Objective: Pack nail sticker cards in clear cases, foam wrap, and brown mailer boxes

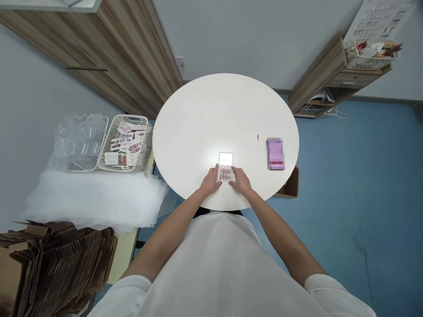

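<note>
We've got our left hand (211, 181) and right hand (242, 180) holding an open clear case (225, 167) from either side at the near edge of the white worktop (224, 110), lid on the far side, two rows of nail-shaped pieces (225, 175) in the near half. Purple pack (275, 154), pixelated, lies well apart to the right. Off to our left we see a white basket (147, 143) of printed cards (127, 141), translucent sheets (99, 196) and stacked cardboard (66, 268).
</note>
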The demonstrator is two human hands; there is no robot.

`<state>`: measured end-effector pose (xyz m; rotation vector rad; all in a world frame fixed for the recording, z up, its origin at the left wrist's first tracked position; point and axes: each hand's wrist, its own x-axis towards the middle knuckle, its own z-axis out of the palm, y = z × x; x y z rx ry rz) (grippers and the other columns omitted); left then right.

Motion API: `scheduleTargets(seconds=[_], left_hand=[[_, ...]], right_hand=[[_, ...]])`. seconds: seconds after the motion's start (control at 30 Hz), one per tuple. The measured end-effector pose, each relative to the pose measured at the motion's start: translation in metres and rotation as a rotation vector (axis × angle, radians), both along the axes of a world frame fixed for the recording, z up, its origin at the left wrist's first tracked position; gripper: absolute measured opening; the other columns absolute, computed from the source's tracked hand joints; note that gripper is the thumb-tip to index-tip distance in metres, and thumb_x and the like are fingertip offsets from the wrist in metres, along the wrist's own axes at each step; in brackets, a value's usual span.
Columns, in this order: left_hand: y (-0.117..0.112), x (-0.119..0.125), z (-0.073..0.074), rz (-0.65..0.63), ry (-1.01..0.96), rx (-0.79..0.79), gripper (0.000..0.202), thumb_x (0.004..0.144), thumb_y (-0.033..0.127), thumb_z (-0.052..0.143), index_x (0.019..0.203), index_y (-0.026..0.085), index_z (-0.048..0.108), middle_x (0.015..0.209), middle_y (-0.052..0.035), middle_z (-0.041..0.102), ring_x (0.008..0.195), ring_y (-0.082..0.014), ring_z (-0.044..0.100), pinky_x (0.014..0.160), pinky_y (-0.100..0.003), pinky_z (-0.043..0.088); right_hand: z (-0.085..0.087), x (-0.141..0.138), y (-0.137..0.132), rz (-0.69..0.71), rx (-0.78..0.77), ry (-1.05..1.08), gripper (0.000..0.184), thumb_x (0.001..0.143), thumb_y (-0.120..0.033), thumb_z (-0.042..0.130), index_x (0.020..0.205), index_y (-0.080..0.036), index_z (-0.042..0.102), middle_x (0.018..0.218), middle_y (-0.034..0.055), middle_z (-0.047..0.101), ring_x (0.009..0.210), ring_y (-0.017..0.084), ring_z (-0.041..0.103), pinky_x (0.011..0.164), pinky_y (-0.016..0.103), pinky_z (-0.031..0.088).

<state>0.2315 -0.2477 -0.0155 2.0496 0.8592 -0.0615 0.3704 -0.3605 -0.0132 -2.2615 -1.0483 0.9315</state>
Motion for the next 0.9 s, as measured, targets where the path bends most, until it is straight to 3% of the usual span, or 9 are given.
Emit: scheduleTargets(seconds=[0.1, 0.2, 0.3, 0.5, 0.77, 0.9], left_hand=[[-0.006, -0.002, -0.001, 0.128, -0.054, -0.092, 0.076, 0.066, 0.022, 0.060, 0.133, 0.018, 0.023, 0.113, -0.0107, 0.043, 0.078, -0.0151, 0.050, 0.074, -0.030, 0.041], [-0.011, -0.004, -0.001, 0.288, -0.081, -0.205, 0.061, 0.067, 0.021, 0.057, 0.125, 0.017, 0.038, 0.107, -0.0091, 0.047, 0.072, -0.0119, 0.048, 0.073, -0.029, 0.041], [-0.015, -0.008, 0.000, 0.370, -0.129, -0.345, 0.042, 0.069, 0.022, 0.055, 0.111, 0.018, 0.051, 0.098, -0.0055, 0.052, 0.066, -0.0094, 0.046, 0.071, -0.027, 0.040], [-0.018, -0.026, 0.015, 0.529, -0.251, -0.556, 0.039, 0.070, 0.025, 0.056, 0.109, 0.020, 0.053, 0.103, -0.0069, 0.052, 0.075, -0.0108, 0.052, 0.070, -0.027, 0.044], [-0.012, -0.035, 0.048, 0.552, -0.385, -0.766, 0.042, 0.068, 0.028, 0.061, 0.108, 0.023, 0.050, 0.092, -0.0043, 0.056, 0.082, -0.0139, 0.056, 0.071, -0.032, 0.049], [-0.009, -0.038, 0.056, 0.551, -0.392, -0.775, 0.043, 0.066, 0.028, 0.064, 0.107, 0.022, 0.051, 0.091, -0.0036, 0.055, 0.078, -0.0122, 0.056, 0.071, -0.032, 0.050]], right_hand=[[-0.002, -0.004, -0.001, -0.106, 0.045, 0.118, 0.070, 0.063, -0.022, 0.060, 0.127, -0.024, 0.032, 0.111, 0.0057, 0.048, 0.084, 0.016, 0.052, 0.074, 0.030, 0.044], [-0.003, -0.010, -0.001, -0.235, 0.065, 0.251, 0.066, 0.063, -0.022, 0.058, 0.125, -0.021, 0.035, 0.107, 0.0058, 0.049, 0.076, 0.013, 0.052, 0.075, 0.030, 0.044], [-0.002, -0.015, -0.003, -0.304, 0.076, 0.365, 0.058, 0.063, -0.023, 0.056, 0.119, -0.019, 0.042, 0.103, 0.0058, 0.050, 0.071, 0.011, 0.053, 0.073, 0.030, 0.045], [0.016, -0.023, -0.008, -0.355, 0.203, 0.527, 0.050, 0.061, -0.027, 0.059, 0.110, -0.022, 0.049, 0.098, 0.0030, 0.051, 0.064, 0.009, 0.051, 0.066, 0.029, 0.044], [0.045, -0.023, -0.005, -0.365, 0.361, 0.725, 0.037, 0.065, -0.036, 0.059, 0.100, -0.024, 0.054, 0.092, 0.0010, 0.053, 0.067, 0.009, 0.052, 0.067, 0.027, 0.042], [0.050, -0.012, 0.000, -0.419, 0.336, 0.839, 0.030, 0.070, -0.043, 0.055, 0.093, -0.024, 0.057, 0.087, 0.0007, 0.054, 0.063, 0.008, 0.051, 0.064, 0.026, 0.043]])
